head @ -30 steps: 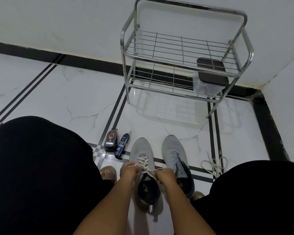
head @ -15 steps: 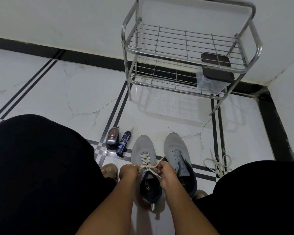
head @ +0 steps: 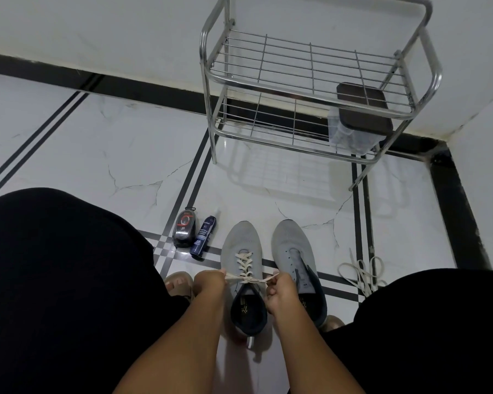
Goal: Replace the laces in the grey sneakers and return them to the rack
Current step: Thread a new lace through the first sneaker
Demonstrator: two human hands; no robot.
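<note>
Two grey sneakers stand side by side on the tiled floor between my knees. The left sneaker (head: 241, 245) carries a cream lace (head: 244, 264) criss-crossed through its eyelets. My left hand (head: 209, 282) pinches one lace end and my right hand (head: 278, 291) pinches the other, both pulled out sideways over the shoe's opening. The right sneaker (head: 292, 245) has bare eyelets and no lace. A loose white lace (head: 362, 273) lies coiled on the floor to its right. The steel wire rack (head: 310, 81) stands against the wall beyond the shoes.
A dark-lidded clear box (head: 356, 123) sits on the rack's lower shelf at the right. A shoe-polish sponge (head: 184, 228) and a blue cleaner bottle (head: 204, 237) lie left of the sneakers. My black-clad knees flank the shoes. My sandalled foot (head: 178, 282) shows beside the left hand.
My hands have drawn the two lace ends apart, out to the sides of the left sneaker. The camera has tipped slightly, so the rack sits higher in view.
</note>
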